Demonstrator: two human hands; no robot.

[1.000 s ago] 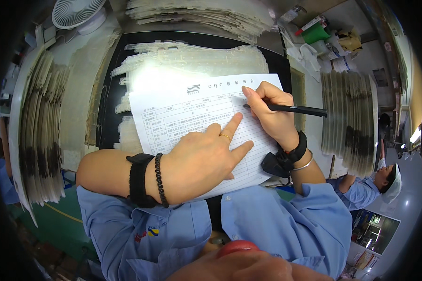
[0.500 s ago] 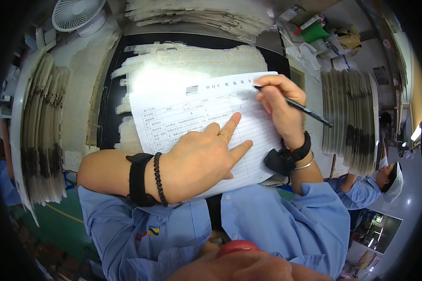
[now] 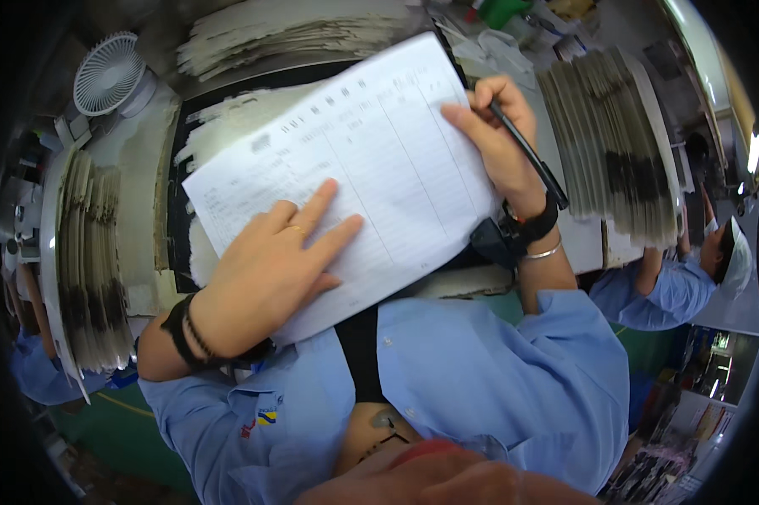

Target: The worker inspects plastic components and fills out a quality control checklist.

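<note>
A white printed form [image 3: 413, 202], ruled into a table, lies tilted in front of me with its right side raised. My left hand [image 3: 270, 269] rests on its left part, fingers apart, the index finger stretched over the printed rows. At the form's upper right edge, my right hand [image 3: 507, 147] is closed round a black pen [image 3: 537, 162]. The right thumb touches the paper's edge, and the pen points away from the sheet. Beneath the paper is a pile of pale plastic sheets [image 3: 228, 126] on a black surface, mostly hidden by the form.
Tall stacks of pale sheets stand at left [image 3: 97, 261] and right [image 3: 611, 143], with another stack [image 3: 287, 38] at the back. A white fan [image 3: 110, 76] is at the far left. On the right, a person in a blue shirt [image 3: 657, 290] and white cap is nearby.
The form has turned anticlockwise, its right side swinging up and away. My left hand has slid left and down with it. The pen has moved off the page and tilts more steeply.
</note>
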